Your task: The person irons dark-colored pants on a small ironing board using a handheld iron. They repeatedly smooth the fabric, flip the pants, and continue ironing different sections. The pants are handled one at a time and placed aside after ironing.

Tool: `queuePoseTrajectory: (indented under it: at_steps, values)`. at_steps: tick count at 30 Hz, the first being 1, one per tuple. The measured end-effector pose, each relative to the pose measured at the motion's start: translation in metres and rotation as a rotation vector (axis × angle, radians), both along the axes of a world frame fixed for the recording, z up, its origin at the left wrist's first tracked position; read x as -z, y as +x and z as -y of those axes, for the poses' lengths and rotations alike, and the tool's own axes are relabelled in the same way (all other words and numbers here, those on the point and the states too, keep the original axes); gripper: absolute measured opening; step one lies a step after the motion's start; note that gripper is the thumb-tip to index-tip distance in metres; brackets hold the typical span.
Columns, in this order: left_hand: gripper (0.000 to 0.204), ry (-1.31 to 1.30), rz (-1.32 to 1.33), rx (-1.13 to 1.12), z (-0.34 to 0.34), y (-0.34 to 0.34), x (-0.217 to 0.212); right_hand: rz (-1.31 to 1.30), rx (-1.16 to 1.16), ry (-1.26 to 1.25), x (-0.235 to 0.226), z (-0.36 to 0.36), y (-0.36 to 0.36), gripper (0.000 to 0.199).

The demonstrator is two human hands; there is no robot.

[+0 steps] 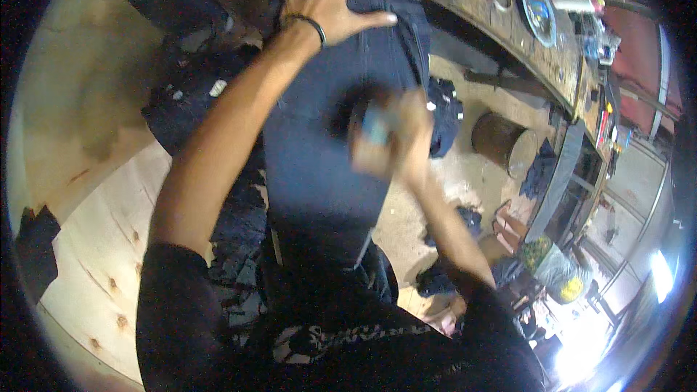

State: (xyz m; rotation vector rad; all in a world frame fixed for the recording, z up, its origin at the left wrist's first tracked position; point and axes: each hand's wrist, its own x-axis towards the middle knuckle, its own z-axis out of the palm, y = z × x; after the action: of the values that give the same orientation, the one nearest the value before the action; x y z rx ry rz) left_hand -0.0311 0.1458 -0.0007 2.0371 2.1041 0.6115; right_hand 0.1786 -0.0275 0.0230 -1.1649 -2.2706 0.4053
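Note:
A dark navy denim garment [312, 152], which looks like trousers, lies stretched lengthwise over a narrow support in front of me. My left hand [319, 0] presses flat on its far end, fingers spread and thumb pointing right. A black band circles that wrist. Over the right side of the cloth, my right hand [410, 138] is smeared by motion. Its fingers are closed round a small hand-held block [375, 129] with a light-blue patch. Blur hides what kind of tool this is, and a dark smudge shows beside it against the fabric.
Along the right runs a wooden workbench [501, 36] bearing a blue bowl [538, 13] and a white roll [575, 1]. A brown drum [504, 144] stands on the floor below. Dark garments [192, 98] lie piled at left, near a plywood sheet [109, 247]. A plastic bag [555, 272] sits lower right.

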Motion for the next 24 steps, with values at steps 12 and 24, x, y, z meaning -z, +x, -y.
queuePoseTrajectory:
  at_steps: [12,24]
  values:
    - [0.092,0.094,0.68,-0.397,0.161,-0.022,0.014,-0.19,0.452,-0.547,-0.017,-0.034,0.053,0.058]
    - [0.028,-0.712,0.023,-0.53,0.43,-0.169,-0.034,0.359,0.209,-0.901,-0.053,0.29,0.021,0.107]
